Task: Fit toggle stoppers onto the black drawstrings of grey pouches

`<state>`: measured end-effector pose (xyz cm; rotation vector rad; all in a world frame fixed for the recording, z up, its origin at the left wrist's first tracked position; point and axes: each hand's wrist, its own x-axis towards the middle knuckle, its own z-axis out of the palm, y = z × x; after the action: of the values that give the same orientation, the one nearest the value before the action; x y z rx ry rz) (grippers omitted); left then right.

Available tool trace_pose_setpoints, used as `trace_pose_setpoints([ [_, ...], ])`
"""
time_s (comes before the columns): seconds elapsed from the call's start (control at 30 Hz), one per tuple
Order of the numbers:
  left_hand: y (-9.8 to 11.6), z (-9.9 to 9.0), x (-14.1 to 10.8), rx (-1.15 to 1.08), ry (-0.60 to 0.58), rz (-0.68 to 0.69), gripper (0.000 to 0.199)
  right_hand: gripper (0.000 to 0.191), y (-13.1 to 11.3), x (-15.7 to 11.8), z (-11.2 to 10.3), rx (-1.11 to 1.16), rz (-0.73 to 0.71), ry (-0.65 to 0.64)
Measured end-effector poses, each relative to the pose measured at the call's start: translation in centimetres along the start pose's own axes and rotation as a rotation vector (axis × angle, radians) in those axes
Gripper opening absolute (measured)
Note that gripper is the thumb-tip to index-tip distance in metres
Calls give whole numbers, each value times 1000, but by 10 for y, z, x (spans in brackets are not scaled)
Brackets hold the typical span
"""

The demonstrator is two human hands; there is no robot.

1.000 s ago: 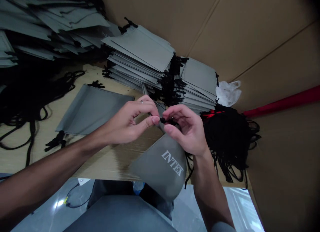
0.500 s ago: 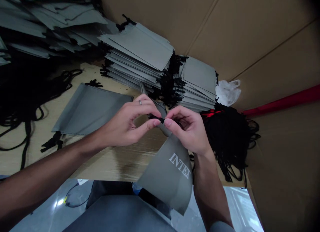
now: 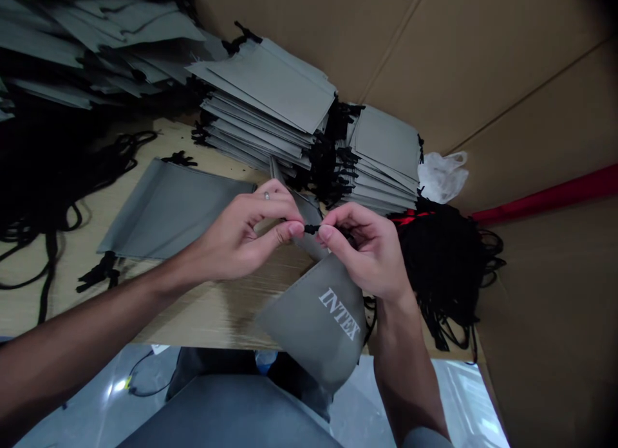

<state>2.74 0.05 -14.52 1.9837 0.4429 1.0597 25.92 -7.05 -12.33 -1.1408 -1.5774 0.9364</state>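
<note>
Blk cord [image 3: 311, 229] is pinched btwn L hand [image 3: 253, 235] & R hand [image 3: 369, 252], just above gray pouch [image 3: 313, 326]; both hands narrow, thumb + index on cord. Pouch hangs low, partly past counter [image 3: 193, 319] edge. Flat pouch [image 3: 168, 210] lies L; cord pile [image 3: 444, 268] by R wrist. Risk, prob.: cord slips, b/c pinch is tiny; pile's loose loops might snag R arm. Text: "INTEX", white caps on hanging pouch, slanted; nothing else legible.
</note>
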Motion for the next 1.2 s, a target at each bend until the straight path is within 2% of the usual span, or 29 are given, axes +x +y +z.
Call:
trace_pose_setpoints([
  [0.2, 1, 0, -1, 6, -18, 4, 24, 16, 1, 0, 0, -19, 6, -90],
  [0.3, 2, -1, -1, 49, -51, 21, 22, 12, 3, 0, 0, -13, -29, -87],
  [0.4, 1, 1, -1, 81, -72, 31, 21, 24, 5, 0, 4, -35, -100, -77],
  [0.53, -2, 3, -1, 69, -89, 35, 20, 13, 8, 1, 9, -125, -171, -38],
  [0.77, -3, -1, -2, 4, -106, -21, 32, 12, 10, 3, 8, -1, -109, -70],
  [1.0, -3, -3, 1, -86, -75, -39, 36, 24, 9, 6, 14, 138, -36, -28],
  [1.1, 0, -3, 2, -30, -66, -6, 39, 22, 8, 5, 6, 170, -39, -77],
  [1.2, 1, -4, 2, 40, -49, 25, 30, 31, 9, 3, -3, 261, 35, -148],
])
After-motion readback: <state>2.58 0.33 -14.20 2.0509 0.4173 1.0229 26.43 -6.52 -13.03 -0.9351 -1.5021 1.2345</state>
